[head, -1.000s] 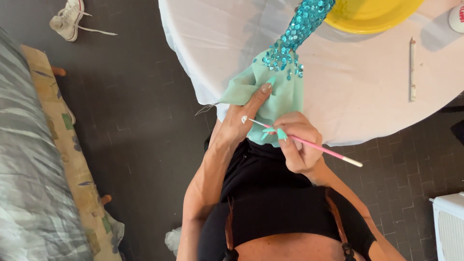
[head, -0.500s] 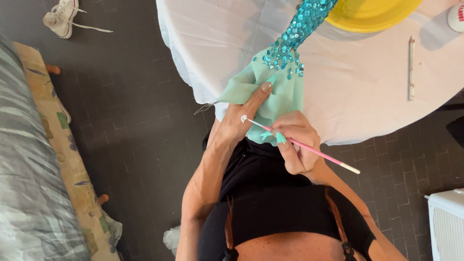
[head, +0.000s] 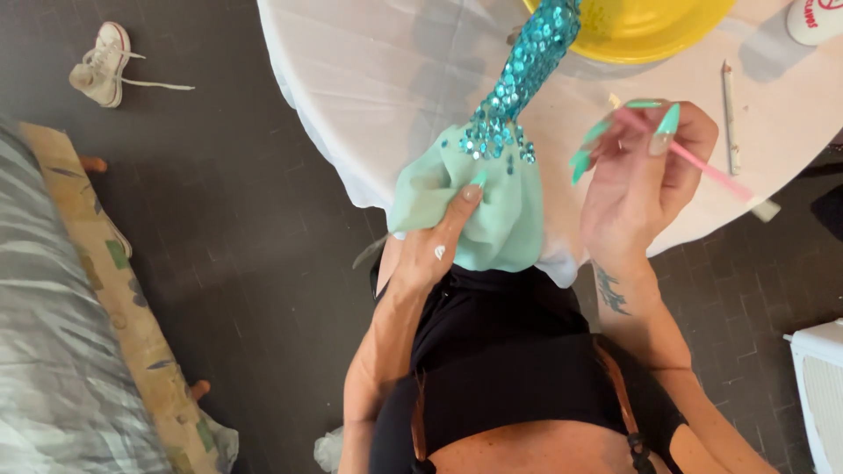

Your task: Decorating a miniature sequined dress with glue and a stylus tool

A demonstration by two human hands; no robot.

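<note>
While the soft mint-green cloth point(head: 492, 206) with shiny blue sequins is gripped at the table edge point(head: 351, 167) by the left hand point(head: 435, 250), its long sequin strip runs up and away. Right of the cloth, a thin pink stick point(head: 711, 171) is pinched in the right hand point(head: 637, 180), other fingers spread, stick pointing away from the cloth.

The yellow bowl point(head: 645, 26) at the far edge of the table point(head: 369, 79) is cut off by the top of the picture, and so is the upper end of the sequined turquoise piece point(head: 527, 75). The left hand point(head: 435, 250) has its fingers tucked behind the mint green fabric point(head: 500, 211) — only the thumb shows. The pink stick point(head: 707, 168) in the right hand point(head: 637, 180) is blurred, its tip lost behind the fingers. A white cap point(head: 817, 17) is clipped by the top right corner — a white appliance point(head: 818, 395) by the right edge
</note>
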